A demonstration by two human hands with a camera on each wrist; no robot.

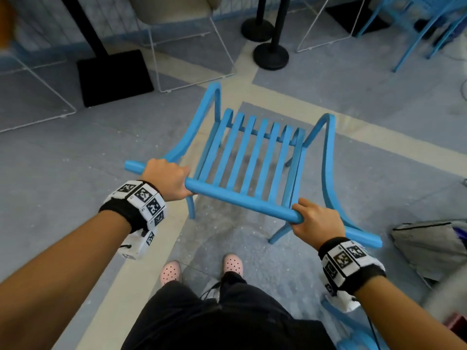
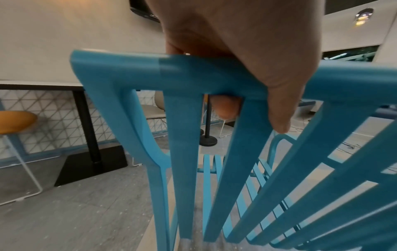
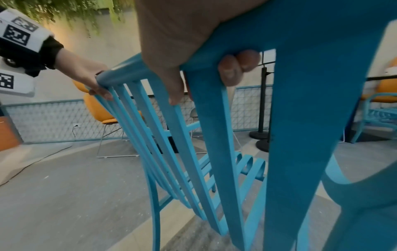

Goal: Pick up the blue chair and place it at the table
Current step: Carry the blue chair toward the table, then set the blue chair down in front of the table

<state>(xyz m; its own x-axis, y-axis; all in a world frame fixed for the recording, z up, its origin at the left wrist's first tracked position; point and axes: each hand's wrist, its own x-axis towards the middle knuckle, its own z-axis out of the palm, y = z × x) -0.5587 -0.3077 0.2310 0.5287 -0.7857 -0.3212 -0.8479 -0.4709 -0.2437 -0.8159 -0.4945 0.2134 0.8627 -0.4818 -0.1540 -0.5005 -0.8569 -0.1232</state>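
Note:
The blue chair (image 1: 252, 147) with a slatted back and seat stands in front of me, its back toward me. My left hand (image 1: 166, 180) grips the left part of its top rail, and my right hand (image 1: 316, 221) grips the right part. In the left wrist view my fingers (image 2: 225, 108) curl under the blue chair's (image 2: 182, 152) rail. The right wrist view shows the right hand (image 3: 171, 34) wrapped over the blue chair (image 3: 300, 118), which leans. I cannot tell whether its legs touch the floor. The table's black base (image 1: 113, 77) lies ahead on the left, under its white top (image 2: 38, 84).
A beige chair on a white wire frame (image 1: 177, 11) stands behind the table base. Two black stanchion bases (image 1: 271, 55) are ahead. Another blue chair (image 1: 429, 26) is at the far right, a grey bag (image 1: 429, 243) lies on the floor at right, and an orange stool (image 2: 15, 120) is left.

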